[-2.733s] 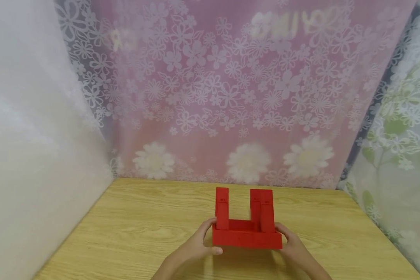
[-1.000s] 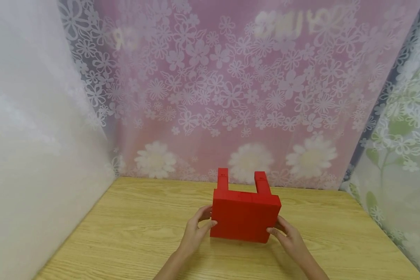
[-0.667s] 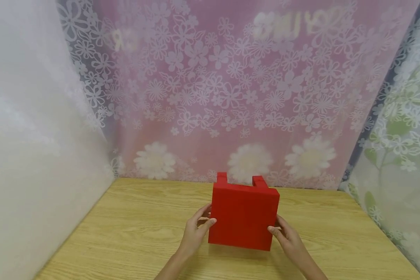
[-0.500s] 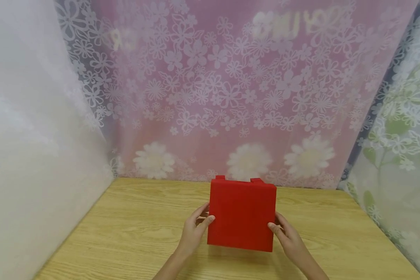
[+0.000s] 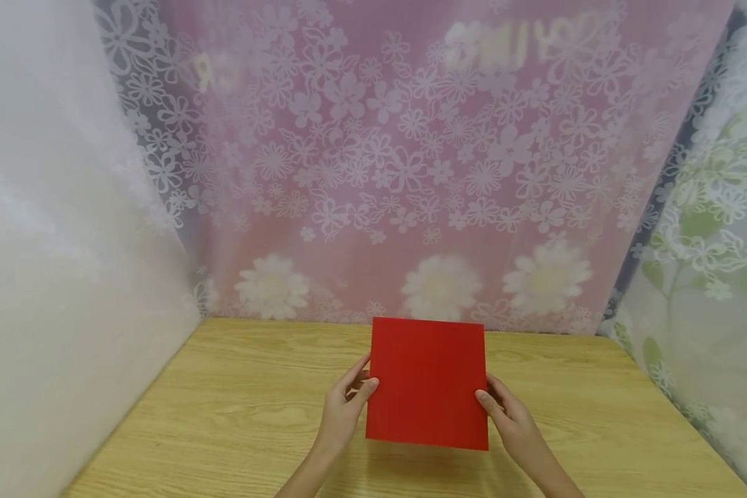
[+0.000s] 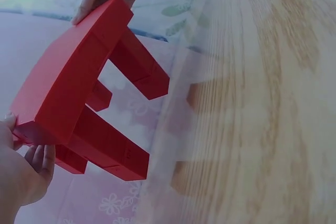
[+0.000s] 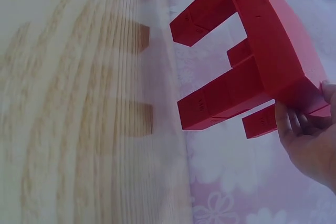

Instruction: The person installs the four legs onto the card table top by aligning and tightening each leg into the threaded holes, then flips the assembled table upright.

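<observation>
A small red stool (image 5: 427,384) with a flat square top is held level with its legs down. In the left wrist view the stool (image 6: 79,72) shows several thick square legs, their ends apart from the table. My left hand (image 5: 342,408) grips its left edge, thumb on the top and fingers curled underneath. On the opposite edge my right hand (image 5: 513,418) holds it the same way, as the right wrist view of the right hand (image 7: 310,140) shows. From the head view the top hides the legs.
A wood-grain table (image 5: 236,408) lies below, with leg shadows on it. Behind it hangs a pink floral curtain (image 5: 361,173). A white sheet (image 5: 68,242) stands on the left, and a leaf-patterned sheet (image 5: 703,297) on the right.
The stool has been turned over, from legs up to legs down, and its top now faces up. Both hands have kept their grip on its sides, thumbs now on the top.
</observation>
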Available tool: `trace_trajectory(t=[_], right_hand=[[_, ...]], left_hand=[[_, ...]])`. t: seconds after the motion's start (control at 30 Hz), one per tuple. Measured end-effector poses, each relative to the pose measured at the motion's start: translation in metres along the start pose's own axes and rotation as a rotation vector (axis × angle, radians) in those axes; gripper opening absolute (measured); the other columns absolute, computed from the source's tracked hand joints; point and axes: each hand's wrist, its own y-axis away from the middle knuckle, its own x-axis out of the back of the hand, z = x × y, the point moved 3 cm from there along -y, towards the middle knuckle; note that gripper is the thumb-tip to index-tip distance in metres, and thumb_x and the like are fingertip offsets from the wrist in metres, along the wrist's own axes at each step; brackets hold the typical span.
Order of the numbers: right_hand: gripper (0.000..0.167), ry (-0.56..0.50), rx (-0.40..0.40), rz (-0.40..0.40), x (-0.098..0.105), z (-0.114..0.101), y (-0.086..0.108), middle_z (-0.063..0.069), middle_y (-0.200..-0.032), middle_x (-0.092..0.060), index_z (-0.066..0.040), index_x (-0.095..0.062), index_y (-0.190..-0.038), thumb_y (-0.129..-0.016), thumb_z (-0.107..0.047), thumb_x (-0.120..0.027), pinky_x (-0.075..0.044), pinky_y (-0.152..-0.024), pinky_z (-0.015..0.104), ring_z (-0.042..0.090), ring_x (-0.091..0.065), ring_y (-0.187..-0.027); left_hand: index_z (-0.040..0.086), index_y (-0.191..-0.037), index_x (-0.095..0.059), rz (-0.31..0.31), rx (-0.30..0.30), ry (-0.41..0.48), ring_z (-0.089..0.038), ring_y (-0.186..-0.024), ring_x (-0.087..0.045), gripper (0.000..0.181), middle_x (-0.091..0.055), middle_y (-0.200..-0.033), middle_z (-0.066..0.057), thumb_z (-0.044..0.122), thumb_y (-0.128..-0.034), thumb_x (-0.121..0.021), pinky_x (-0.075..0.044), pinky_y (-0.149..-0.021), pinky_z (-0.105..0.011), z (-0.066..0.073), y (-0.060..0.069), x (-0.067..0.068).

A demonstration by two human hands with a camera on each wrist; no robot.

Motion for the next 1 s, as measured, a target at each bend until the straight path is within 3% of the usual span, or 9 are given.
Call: trace_trajectory(t=[0.2, 0.37, 0.63, 0.83, 1.0], right_hand=[[0.046, -0.013, -0.038, 0.025, 0.000, -0.001, 0.000, 0.017, -0.110, -0.054, 0.008, -0.033, -0.135, -0.097, -0.015, -0.047, -0.046, -0.077, 0.022, 0.006, -0.054, -0.092], [0.044, -0.052, -0.063, 0.036, 0.002, -0.003, -0.002, 0.013, -0.098, -0.056, -0.002, -0.033, -0.137, -0.098, -0.017, -0.046, -0.048, -0.072, 0.027, 0.012, -0.055, -0.083], [0.046, -0.116, -0.143, 0.025, 0.004, -0.009, -0.005, 0.015, -0.099, -0.059, -0.007, -0.034, -0.139, -0.097, -0.018, -0.048, -0.049, -0.070, 0.030, 0.016, -0.057, -0.083], [0.051, -0.153, -0.207, -0.020, 0.006, -0.010, -0.007, 0.015, -0.102, -0.058, -0.010, -0.031, -0.142, -0.097, -0.022, -0.049, -0.049, -0.075, 0.030, 0.019, -0.057, -0.089], [0.053, -0.196, -0.225, -0.054, 0.006, -0.008, -0.007, 0.017, -0.101, -0.058, -0.011, -0.029, -0.144, -0.096, -0.023, -0.050, -0.050, -0.075, 0.031, 0.023, -0.059, -0.089]], left_hand=[[0.015, -0.135, -0.049, -0.011, 0.043, -0.004, -0.018, -0.083, -0.055, 0.047, -0.057, -0.104, -0.008, 0.023, -0.0902, -0.060, -0.046, -0.070, -0.026, -0.001, 0.000, 0.000], [0.013, -0.137, -0.046, -0.041, 0.100, 0.011, -0.018, -0.082, -0.054, 0.050, -0.057, -0.105, -0.008, 0.025, -0.0903, -0.060, -0.047, -0.069, -0.026, 0.004, 0.001, 0.001], [0.005, -0.136, -0.044, -0.098, 0.135, 0.073, -0.015, -0.080, -0.055, 0.052, -0.059, -0.103, -0.012, 0.014, -0.0885, -0.062, -0.049, -0.069, -0.026, 0.007, -0.001, 0.006], [0.004, -0.137, -0.042, -0.146, 0.232, 0.170, -0.016, -0.085, -0.059, 0.057, -0.059, -0.103, -0.011, 0.016, -0.0864, -0.064, -0.049, -0.076, -0.032, 0.006, -0.003, 0.011], [0.005, -0.138, -0.041, -0.159, 0.285, 0.200, -0.019, -0.088, -0.059, 0.060, -0.058, -0.104, -0.010, 0.022, -0.0857, -0.066, -0.049, -0.078, -0.032, 0.007, -0.003, 0.014]])
